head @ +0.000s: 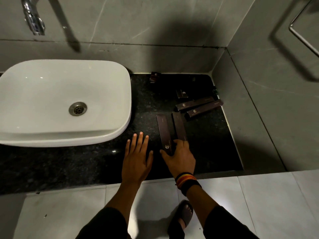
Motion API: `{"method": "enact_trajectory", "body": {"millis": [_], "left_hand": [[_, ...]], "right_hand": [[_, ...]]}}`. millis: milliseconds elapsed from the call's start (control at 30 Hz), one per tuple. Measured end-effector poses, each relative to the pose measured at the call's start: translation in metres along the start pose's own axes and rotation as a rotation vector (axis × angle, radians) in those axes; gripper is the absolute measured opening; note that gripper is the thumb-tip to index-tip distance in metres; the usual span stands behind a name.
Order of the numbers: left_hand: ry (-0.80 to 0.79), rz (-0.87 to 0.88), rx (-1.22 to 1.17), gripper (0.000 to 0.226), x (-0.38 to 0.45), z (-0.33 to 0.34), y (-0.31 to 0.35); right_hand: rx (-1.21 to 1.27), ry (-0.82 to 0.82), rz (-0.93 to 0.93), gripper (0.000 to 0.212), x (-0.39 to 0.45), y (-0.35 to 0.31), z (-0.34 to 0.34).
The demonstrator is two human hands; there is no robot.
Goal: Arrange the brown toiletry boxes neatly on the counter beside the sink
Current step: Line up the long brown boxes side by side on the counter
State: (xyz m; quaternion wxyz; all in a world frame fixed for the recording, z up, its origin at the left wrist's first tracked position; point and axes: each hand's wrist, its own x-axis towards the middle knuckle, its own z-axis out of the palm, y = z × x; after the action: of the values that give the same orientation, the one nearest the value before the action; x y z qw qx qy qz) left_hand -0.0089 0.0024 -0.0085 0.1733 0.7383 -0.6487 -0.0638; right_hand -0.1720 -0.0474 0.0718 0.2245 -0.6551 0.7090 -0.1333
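Observation:
Several brown toiletry boxes lie on the black counter [215, 144] right of the white sink [103, 80]. My right hand [179, 157] grips the near ends of two long boxes, one [164, 130] beside the other [179, 126], both pointing away from me. Two more long boxes [195, 103] [205, 108] lie side by side at an angle near the right wall. A small box [182, 94] sits behind them and another small box [155, 77] lies at the back edge. My left hand [137, 157] rests flat on the counter, fingers spread, holding nothing.
A chrome tap [33, 19] juts from the back wall above the sink. Grey tiled walls close the counter at the back and right, with a metal towel rail [303, 37] on the right wall. A small dark green item [215, 91] sits against the right wall.

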Motion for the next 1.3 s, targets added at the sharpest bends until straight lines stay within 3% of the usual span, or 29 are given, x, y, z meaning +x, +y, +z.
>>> {"method": "enact_trajectory", "body": {"millis": [133, 333, 500, 600, 800, 900, 1067, 1300], "left_hand": [[0.012, 0.001, 0.004, 0.064, 0.0, 0.0, 0.001], [0.013, 0.01, -0.017, 0.064, 0.0, 0.0, 0.001], [0.007, 0.014, -0.014, 0.064, 0.0, 0.001, 0.0], [0.012, 0.011, -0.022, 0.064, -0.001, 0.002, -0.001], [0.038, 0.011, -0.043, 0.063, -0.002, 0.005, -0.002], [0.032, -0.001, -0.045, 0.063, -0.001, 0.004, -0.001], [0.055, 0.009, -0.038, 0.061, -0.001, 0.003, -0.001], [0.071, 0.014, -0.042, 0.061, -0.002, 0.002, 0.001]], "right_hand": [[0.075, 0.104, 0.087, 0.058, 0.008, 0.02, -0.016], [0.052, 0.003, 0.132, 0.045, 0.021, 0.038, -0.019], [0.107, 0.03, 0.15, 0.055, 0.019, 0.039, -0.02], [0.13, 0.119, 0.091, 0.057, 0.034, 0.037, -0.031], [0.052, 0.144, -0.041, 0.035, 0.138, 0.006, -0.057], [-0.094, 0.077, -0.063, 0.046, 0.181, -0.011, -0.06], [-0.19, -0.013, 0.091, 0.084, 0.212, -0.021, -0.054], [-0.2, -0.081, 0.223, 0.084, 0.224, -0.001, -0.069]]}}
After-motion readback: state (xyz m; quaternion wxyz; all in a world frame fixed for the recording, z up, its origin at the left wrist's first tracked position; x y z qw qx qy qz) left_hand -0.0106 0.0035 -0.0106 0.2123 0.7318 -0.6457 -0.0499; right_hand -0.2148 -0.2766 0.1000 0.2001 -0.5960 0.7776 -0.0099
